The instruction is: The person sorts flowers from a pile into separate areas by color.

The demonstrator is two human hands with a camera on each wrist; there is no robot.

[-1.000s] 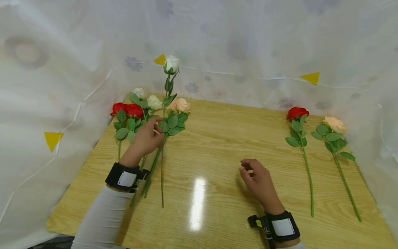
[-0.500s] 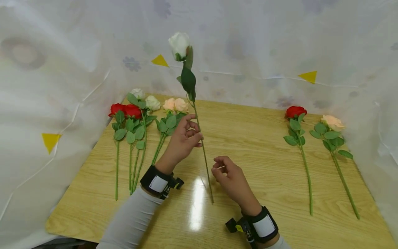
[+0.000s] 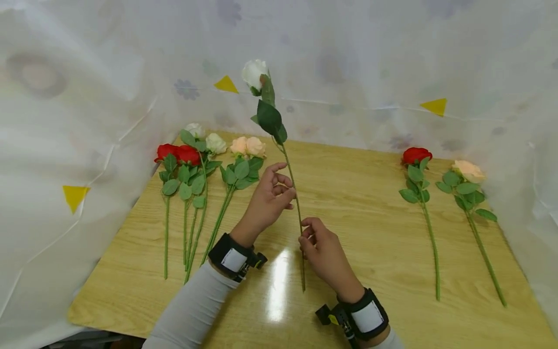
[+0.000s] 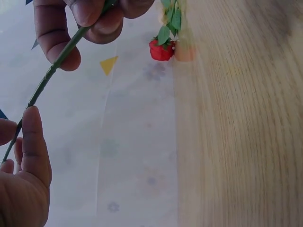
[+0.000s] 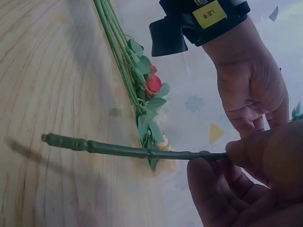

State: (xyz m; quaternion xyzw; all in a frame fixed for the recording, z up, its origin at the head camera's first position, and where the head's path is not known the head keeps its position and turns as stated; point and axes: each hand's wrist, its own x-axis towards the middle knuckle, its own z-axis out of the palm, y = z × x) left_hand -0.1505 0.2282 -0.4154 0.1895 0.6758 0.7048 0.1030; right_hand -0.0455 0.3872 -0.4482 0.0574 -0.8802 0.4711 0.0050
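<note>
A white rose (image 3: pixel 254 75) with dark green leaves (image 3: pixel 269 118) stands nearly upright above the table, its long stem leaning slightly. My left hand (image 3: pixel 267 201) pinches the stem around mid-length between thumb and fingers. Lower down, my right hand (image 3: pixel 327 254) pinches the same stem with thumb and fingertips. The bare green stem end (image 5: pixel 66 141) sticks out past the right fingers in the right wrist view. Both hands also show on the stem (image 4: pixel 52 70) in the left wrist view.
On the table's left lie red roses (image 3: pixel 178 154), white roses (image 3: pixel 215 143) and peach roses (image 3: pixel 247 146), stems toward me. A red rose (image 3: pixel 416 156) and a peach rose (image 3: pixel 468 171) lie apart at right. A pale curtain (image 3: pixel 340 58) surrounds the wooden table (image 3: pixel 357 189).
My left hand has carried the white rose rightward, away from the left-hand flowers. My right hand has come left and now pinches the lower stem.
</note>
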